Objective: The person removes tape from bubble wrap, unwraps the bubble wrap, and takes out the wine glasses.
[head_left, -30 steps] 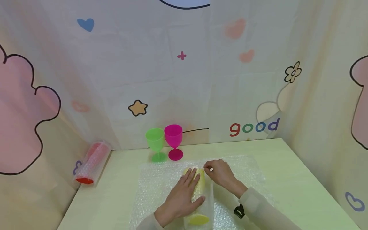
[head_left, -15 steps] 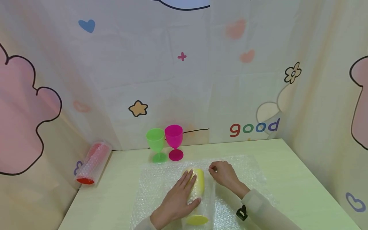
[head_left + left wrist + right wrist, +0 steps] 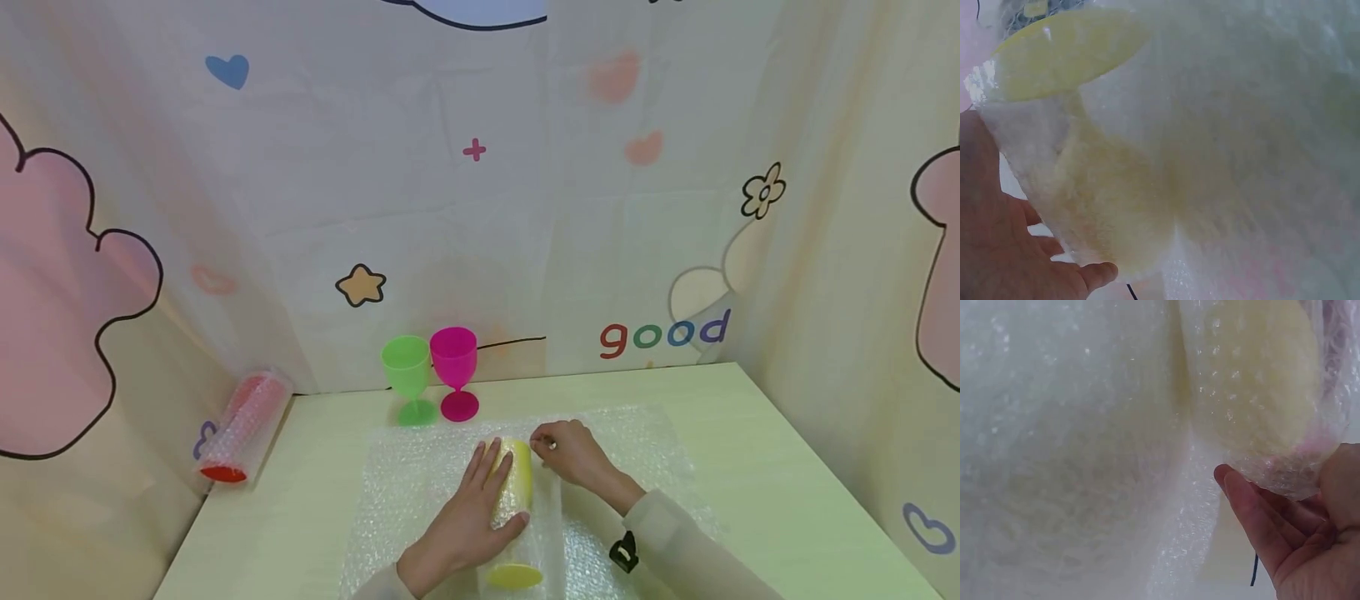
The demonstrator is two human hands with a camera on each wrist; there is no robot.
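Note:
A yellow goblet [image 3: 514, 575] lies on its side under a layer of bubble wrap [image 3: 630, 433], its foot toward me and its bowl pointing away. My left hand [image 3: 468, 521] rests on the wrapped goblet with fingers outstretched and thumb spread. In the left wrist view the yellow foot [image 3: 1072, 53] shows through the film, with the left hand [image 3: 1010, 231] along its side. At the bowl's far right end, my right hand [image 3: 573, 450] pinches the bubble wrap. The right wrist view has the right fingers [image 3: 1254, 512] right at the film's gathered end beside the bowl.
Behind the wrap stand a green goblet [image 3: 407, 371] and a magenta goblet [image 3: 454, 362]. A red goblet rolled in bubble wrap [image 3: 243, 429] lies at the table's left edge. A patterned curtain [image 3: 480, 233] hangs behind the pale table [image 3: 787, 492].
The right hand went slightly right, away from the goblet, then came back to its far end. The left hand stayed on the goblet, shifting a little left.

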